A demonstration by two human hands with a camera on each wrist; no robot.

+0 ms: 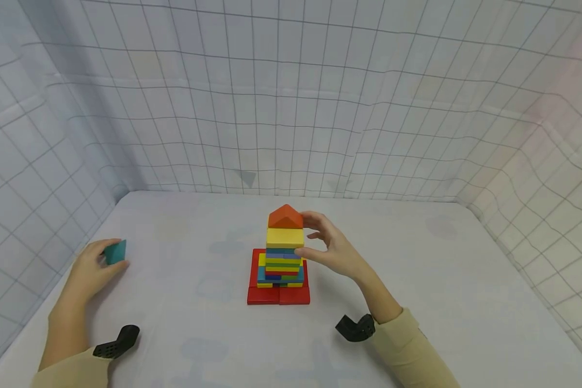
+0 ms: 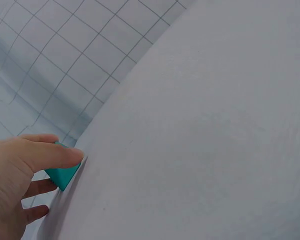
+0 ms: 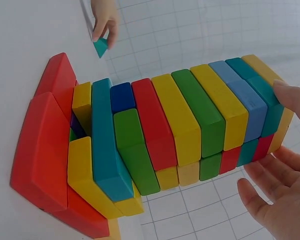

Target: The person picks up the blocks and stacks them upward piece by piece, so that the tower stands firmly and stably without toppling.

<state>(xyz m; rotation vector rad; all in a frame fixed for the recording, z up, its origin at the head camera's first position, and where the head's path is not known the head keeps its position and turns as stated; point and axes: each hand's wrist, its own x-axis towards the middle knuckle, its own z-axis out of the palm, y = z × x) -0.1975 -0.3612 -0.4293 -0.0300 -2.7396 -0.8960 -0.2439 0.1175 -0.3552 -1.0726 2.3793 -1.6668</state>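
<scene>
In the middle of the table stands a block tower [image 1: 283,264], several layers of coloured wooden blocks on a red base [image 1: 291,296]. Near its top lies a yellow block [image 1: 285,237], with an orange triangular roof block [image 1: 286,217] above. My right hand [image 1: 333,248] reaches in from the right. Its thumb [image 3: 291,98] lies against one side of the yellow layer and curved fingers [image 3: 280,172] reach the opposite side. At the far left, my left hand [image 1: 89,272] pinches a teal triangular block [image 1: 117,252] between thumb and fingers, close to the tabletop.
A white cloth-covered table [image 1: 194,323] surrounds the tower. Gridded white curtains [image 1: 291,97] hang behind it and along both sides. Each wrist carries a black camera mount [image 1: 356,327].
</scene>
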